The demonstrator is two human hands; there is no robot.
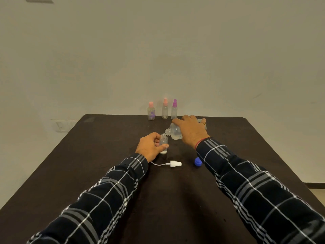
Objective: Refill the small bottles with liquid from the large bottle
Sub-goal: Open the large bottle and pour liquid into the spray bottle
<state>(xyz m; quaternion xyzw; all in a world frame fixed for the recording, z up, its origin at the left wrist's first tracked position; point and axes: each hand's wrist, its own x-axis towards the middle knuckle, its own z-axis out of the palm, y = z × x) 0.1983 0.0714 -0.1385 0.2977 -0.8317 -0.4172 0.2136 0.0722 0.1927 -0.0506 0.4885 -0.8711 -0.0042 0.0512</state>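
My left hand (150,145) grips a small clear bottle (163,142) that stands upright and uncapped on the dark table (109,173). My right hand (190,131) holds the large clear bottle (174,131) tipped on its side, its neck touching the small bottle's mouth. A little whitish liquid shows at the small bottle's base. The white spray pump (175,163) with its thin tube lies on the table in front of the left hand. A blue cap (198,162) lies beside my right sleeve.
Three small bottles stand in a row at the table's far edge: one with a pink cap (151,111), one with a pink sprayer (165,109), one with a purple sprayer (174,110). A plain wall rises behind the table.
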